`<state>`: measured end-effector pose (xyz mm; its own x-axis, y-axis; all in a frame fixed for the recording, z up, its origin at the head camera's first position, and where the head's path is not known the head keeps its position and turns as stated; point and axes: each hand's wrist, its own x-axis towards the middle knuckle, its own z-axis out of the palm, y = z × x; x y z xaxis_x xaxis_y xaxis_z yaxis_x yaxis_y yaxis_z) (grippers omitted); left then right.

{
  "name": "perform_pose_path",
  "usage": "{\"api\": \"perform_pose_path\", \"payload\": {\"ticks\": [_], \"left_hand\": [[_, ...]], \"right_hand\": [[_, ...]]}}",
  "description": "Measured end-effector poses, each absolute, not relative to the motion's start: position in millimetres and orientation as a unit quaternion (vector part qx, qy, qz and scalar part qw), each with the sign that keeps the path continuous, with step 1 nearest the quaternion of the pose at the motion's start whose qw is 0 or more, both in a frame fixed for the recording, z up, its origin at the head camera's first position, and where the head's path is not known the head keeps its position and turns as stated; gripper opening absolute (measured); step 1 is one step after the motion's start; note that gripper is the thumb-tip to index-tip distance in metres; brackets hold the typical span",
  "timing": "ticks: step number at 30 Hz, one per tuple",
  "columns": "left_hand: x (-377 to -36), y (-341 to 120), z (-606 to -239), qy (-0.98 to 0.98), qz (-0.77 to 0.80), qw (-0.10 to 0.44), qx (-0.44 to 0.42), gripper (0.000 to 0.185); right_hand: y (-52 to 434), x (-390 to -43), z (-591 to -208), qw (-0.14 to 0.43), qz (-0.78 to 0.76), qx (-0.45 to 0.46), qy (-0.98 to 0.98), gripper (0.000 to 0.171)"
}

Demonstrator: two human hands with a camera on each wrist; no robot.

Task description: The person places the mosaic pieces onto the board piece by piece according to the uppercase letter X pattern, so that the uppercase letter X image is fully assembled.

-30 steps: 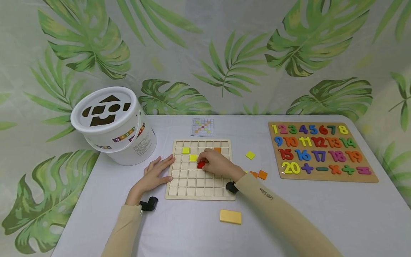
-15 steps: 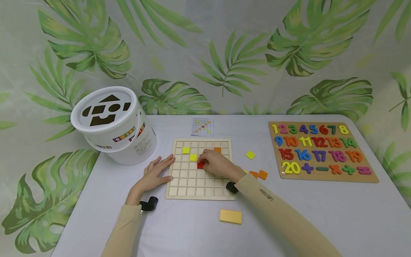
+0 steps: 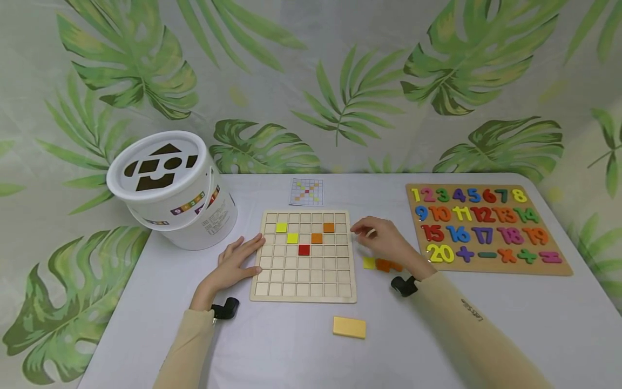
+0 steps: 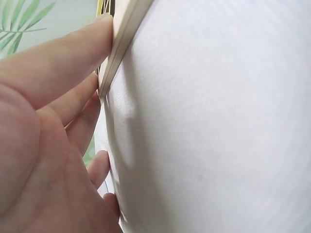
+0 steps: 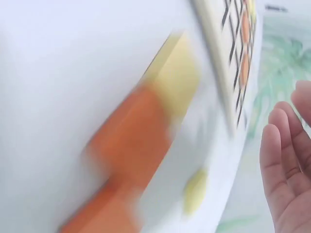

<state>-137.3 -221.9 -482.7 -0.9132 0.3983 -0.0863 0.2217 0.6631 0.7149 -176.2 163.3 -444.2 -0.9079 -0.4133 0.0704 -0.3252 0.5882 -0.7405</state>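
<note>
Touching board (image 3: pixel 302 300), our left hand (image 3: pixel 235 265) lies straight-fingered; empty, relaxed right hand (image 3: pixel 385 238) could scatter loose tiles (image 3: pixel 383 265), brushing low.

The surface (image 3: pixel 272 346) is white. A flat wooden grid board (image 3: pixel 302 290) lies on it. Right behind the grid board is a little paper card (image 3: pixel 306 193) (it has tiny bright colors). A big white bucket (image 3: pixel 172 197) stands left of the grid board, farther back. Just right of the grid board, a yellow tile (image 3: pixel 369 263) and two orange tiles (image 3: pixel 383 265) are bunched together, with a second yellow tile (image 5: pixel 195 193) near them. Farther right is a number board (image 3: pixel 495 267). A gold block (image 3: pixel 349 327) lies in front of the grid board.
</note>
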Motion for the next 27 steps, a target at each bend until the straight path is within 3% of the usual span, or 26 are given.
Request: {"api": "perform_pose_path", "payload": {"ticks": [10, 19, 27], "left_hand": [[-136, -224, -482, 0.905, 0.373, 0.118, 0.17, 0.069], [-136, -224, -483, 0.904, 0.374, 0.117, 0.17, 0.069], [-137, -223, -484, 0.904, 0.373, 0.117, 0.173, 0.069]], "right_hand": [[222, -150, -460, 0.081, -0.399, -0.165, 0.898, 0.018], [220, -134, -469, 0.075, -0.298, -0.206, 0.929, 0.028], [216, -137, -468, 0.063, -0.273, -0.211, 0.936, 0.027]]}}
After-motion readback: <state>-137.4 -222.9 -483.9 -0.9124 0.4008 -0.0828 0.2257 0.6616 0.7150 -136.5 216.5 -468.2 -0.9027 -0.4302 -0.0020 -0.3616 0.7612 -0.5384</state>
